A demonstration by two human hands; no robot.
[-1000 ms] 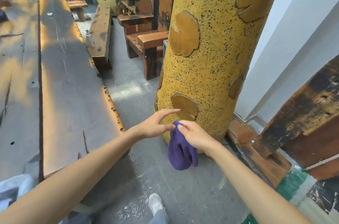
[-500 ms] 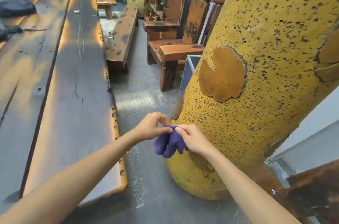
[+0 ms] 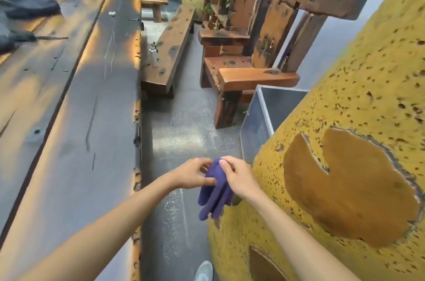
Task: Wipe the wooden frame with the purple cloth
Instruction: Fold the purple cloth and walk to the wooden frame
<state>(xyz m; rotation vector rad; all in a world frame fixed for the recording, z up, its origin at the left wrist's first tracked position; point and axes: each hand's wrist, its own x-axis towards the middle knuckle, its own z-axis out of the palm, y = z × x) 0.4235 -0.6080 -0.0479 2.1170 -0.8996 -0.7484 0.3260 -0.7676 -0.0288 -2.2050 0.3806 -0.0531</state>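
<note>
So both hands, left hand (image 3: pixel 195 173) & right hand (image 3: pixel 236 177), pinch the purple cloth (image 3: pixel 215 193) at its top; prob light, floppy, best bunched into a pad imo.

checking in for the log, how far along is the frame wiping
Done: the purple cloth is picked up. In hand: both the left hand and right hand hold it over the floor, apparently arranging it. Left: all the wiping; the cloth touches no wooden frame yet.
</note>
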